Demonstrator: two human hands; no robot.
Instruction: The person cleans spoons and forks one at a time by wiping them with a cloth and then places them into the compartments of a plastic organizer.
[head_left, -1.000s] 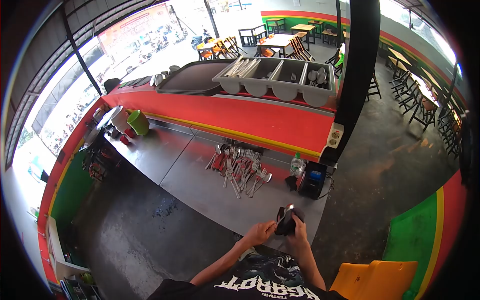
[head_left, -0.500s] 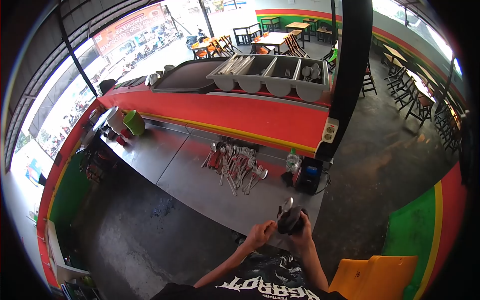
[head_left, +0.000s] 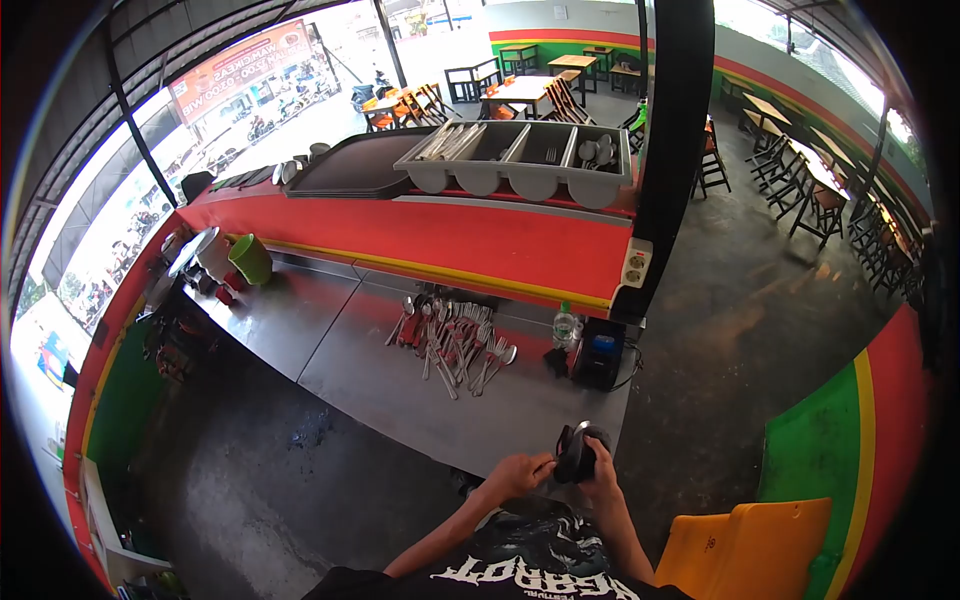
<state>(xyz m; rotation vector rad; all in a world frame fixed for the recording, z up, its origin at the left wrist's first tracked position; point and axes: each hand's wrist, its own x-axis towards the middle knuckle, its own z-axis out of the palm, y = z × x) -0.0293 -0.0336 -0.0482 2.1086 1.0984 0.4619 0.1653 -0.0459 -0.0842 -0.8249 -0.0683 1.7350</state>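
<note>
My left hand point(head_left: 520, 476) is closed, with its fingers pinched on the handle end of a spoon. The spoon's shiny bowl point(head_left: 581, 431) shows beside a black cloth point(head_left: 570, 462), which covers most of the rest. My right hand point(head_left: 601, 474) is closed round the cloth and presses it against the spoon. Both hands are over the near edge of the metal counter point(head_left: 360, 400). Farther back on that counter lies a loose pile of spoons and forks point(head_left: 455, 335), some with red on or under them.
A water bottle point(head_left: 564, 326) and a black device point(head_left: 600, 355) stand right of the pile. Above, a grey cutlery tray point(head_left: 480, 178) and dark trays point(head_left: 355, 165) rest on the red ledge. A green bin point(head_left: 250, 259) is at the left; an orange chair point(head_left: 765, 545) is nearby.
The view has shifted slightly, moving the counter left in the picture. My right hand and the cloth have turned over the spoon's bowl; my left hand keeps its pinch.
</note>
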